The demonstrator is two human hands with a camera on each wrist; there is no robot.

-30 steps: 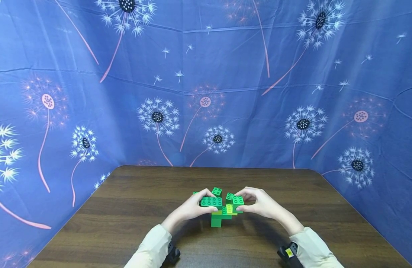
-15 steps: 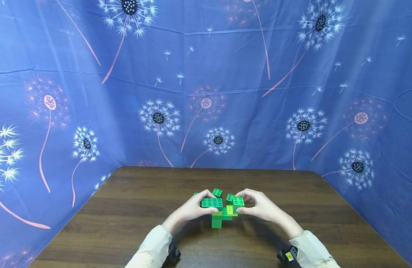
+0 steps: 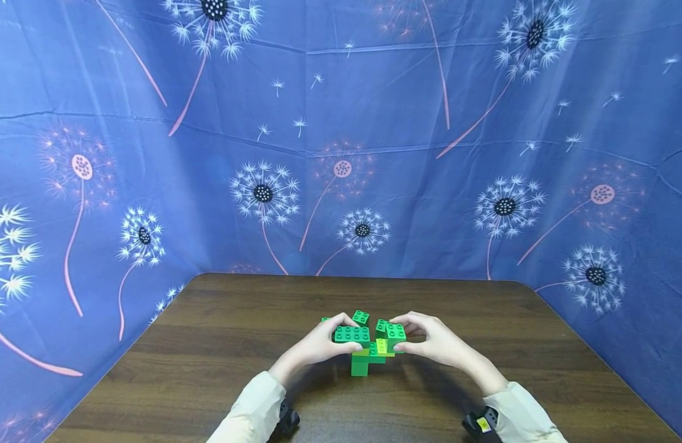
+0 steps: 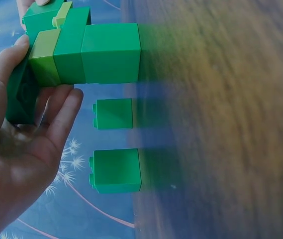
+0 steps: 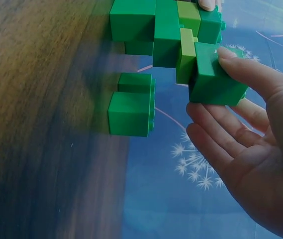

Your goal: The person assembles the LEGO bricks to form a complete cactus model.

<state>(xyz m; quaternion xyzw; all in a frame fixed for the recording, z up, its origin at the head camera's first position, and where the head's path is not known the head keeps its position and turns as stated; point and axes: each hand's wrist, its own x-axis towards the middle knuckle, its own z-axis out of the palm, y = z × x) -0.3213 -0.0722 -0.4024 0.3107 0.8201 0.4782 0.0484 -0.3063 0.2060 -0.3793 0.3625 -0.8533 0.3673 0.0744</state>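
Observation:
A structure of green and yellow-green toy building bricks stands on the table, its lowest green brick [image 3: 359, 367] resting on the wood. My left hand [image 3: 320, 342] grips the long green brick [image 3: 352, 334] at its upper left, thumb on the near side. On the other side, my right hand [image 3: 434, 337] pinches a square green brick [image 3: 396, 335] between thumb and fingers. That brick sits against a yellow-green brick [image 5: 185, 57] in the right wrist view. Another yellow-green brick [image 4: 45, 57] lies under the long one in the left wrist view.
Behind the structure are loose green bricks, one in the middle [image 3: 361, 317] and one near the right hand [image 3: 381, 327]. The left wrist view has a separate green brick [image 4: 116, 170] on the table. A blue dandelion-print cloth [image 3: 429, 215] hangs around the brown wooden table [image 3: 208, 351].

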